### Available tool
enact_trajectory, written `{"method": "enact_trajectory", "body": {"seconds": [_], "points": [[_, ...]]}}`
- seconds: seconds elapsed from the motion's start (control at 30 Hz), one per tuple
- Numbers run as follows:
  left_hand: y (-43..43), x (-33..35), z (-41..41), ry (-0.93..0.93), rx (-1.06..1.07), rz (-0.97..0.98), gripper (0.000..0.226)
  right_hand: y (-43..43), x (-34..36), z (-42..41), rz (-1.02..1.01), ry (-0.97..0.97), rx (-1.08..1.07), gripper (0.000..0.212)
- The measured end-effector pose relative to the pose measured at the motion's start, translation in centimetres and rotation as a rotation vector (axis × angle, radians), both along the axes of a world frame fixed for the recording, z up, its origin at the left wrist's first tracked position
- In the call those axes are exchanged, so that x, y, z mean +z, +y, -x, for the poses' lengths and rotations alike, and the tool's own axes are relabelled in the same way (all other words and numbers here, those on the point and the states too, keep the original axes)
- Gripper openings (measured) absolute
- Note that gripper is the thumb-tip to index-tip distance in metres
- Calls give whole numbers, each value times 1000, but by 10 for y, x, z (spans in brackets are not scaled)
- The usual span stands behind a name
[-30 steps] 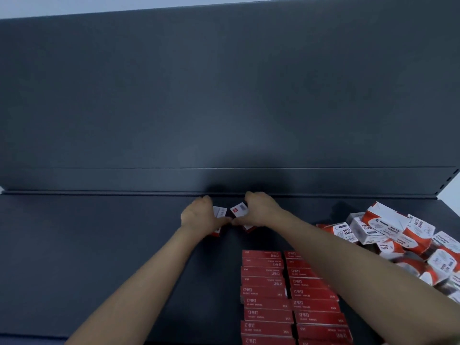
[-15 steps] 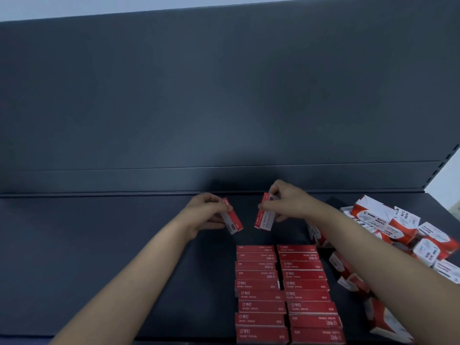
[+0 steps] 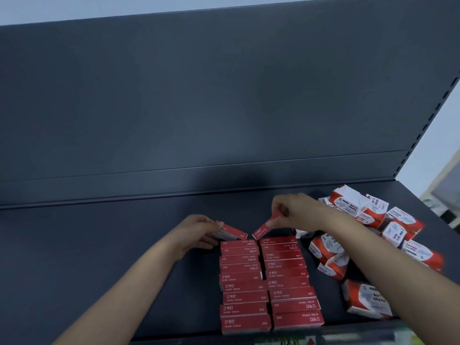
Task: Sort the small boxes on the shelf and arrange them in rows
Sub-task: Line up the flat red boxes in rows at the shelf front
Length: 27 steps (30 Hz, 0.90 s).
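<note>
Dark shelf [image 3: 99,257]; each hand [image 3: 196,231] pinches a red box [image 3: 232,232]

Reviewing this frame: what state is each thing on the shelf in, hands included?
left hand: pinches the left red box
left red box: tilted, at the left column's far end
right hand: pinches the right red box
right red box: tilted, at the right column's far end
red staple boxes: flat, in two neat adjoining columns
paper clip boxes: jumbled heap, unsorted
</note>
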State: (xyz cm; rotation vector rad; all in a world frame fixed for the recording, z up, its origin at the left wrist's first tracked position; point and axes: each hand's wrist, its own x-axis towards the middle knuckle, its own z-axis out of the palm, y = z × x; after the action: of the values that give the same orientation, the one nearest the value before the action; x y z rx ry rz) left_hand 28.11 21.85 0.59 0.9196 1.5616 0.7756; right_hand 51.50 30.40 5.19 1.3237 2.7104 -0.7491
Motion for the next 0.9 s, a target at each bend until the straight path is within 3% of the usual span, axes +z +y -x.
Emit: {"method": "enact_trajectory", "body": {"seconds": [0.07,0.23,0.37,0.53,0.8,0.9], "points": [[-1,2,0,86,-49,-11,23,0,2,0,-77,-101,83,30],[-2,4,5,391,-237,-93,23,2,-2,4,-293,-275,247,34],[-7,2,12,516,-416,-241,20,1,-10,2,-137,-233,314,27],[-8,-2,-4,340,-282,-334,21,-8,-12,5,39,-144,313,29],[-15,-12,-47,235,-213,-319,22,-32,-21,8,25,-113,189,28],[-20,-9,-59,216,-31,-357,23,-52,-22,2,-134,13,19,40]]}}
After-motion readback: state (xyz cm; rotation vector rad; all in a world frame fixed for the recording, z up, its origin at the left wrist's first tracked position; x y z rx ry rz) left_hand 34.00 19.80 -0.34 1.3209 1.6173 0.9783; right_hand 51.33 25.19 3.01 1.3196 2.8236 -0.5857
